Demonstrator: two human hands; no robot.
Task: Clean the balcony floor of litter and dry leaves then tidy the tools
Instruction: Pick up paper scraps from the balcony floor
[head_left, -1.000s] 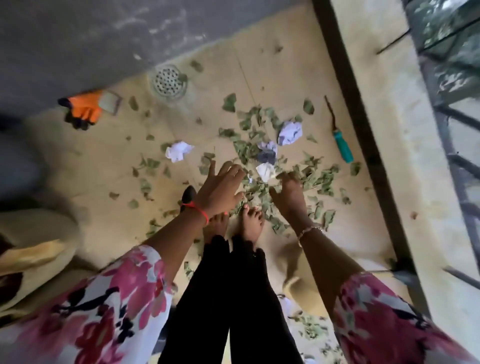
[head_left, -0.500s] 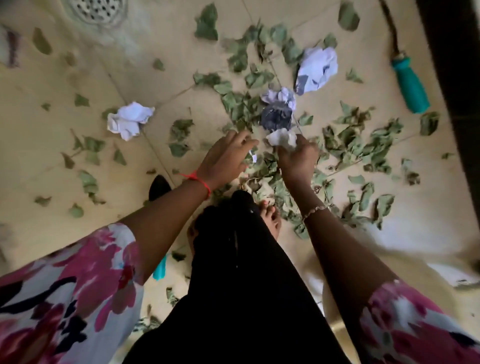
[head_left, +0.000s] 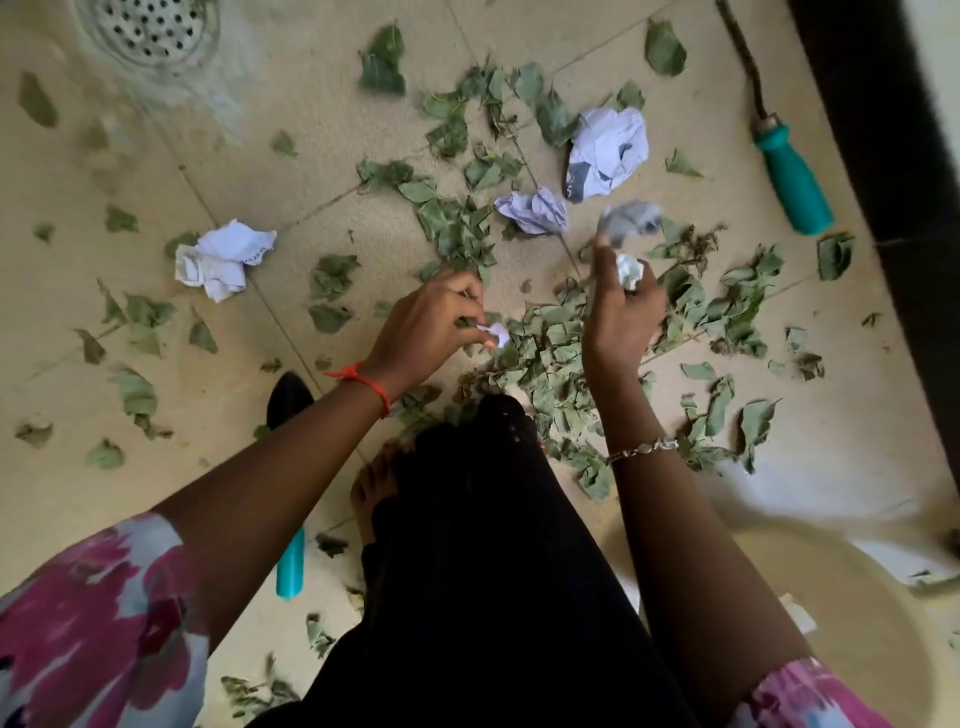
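Dry green leaves (head_left: 550, 338) lie scattered thickly over the beige tiled balcony floor (head_left: 311, 156). My left hand (head_left: 426, 322) pinches a small scrap of white paper (head_left: 496, 335) just above the leaves. My right hand (head_left: 621, 312) is lifted and grips a small white paper ball (head_left: 629, 270), with a blurred grey crumpled paper (head_left: 631, 221) at its fingertips. Crumpled papers lie loose: a large one (head_left: 608, 150) at upper right, one (head_left: 535, 210) in the middle, one (head_left: 223, 260) at left.
A teal-handled tool (head_left: 792, 182) lies by the dark wall base (head_left: 883, 130) at right. Another teal-handled tool with a black blade (head_left: 290, 400) lies by my bare feet. A round floor drain (head_left: 150, 28) is at top left. A beige basin rim (head_left: 831, 597) shows at lower right.
I have bent closer to the floor. My right hand has lifted with the paper ball and the grey paper. My left hand has closed on a small paper scrap.
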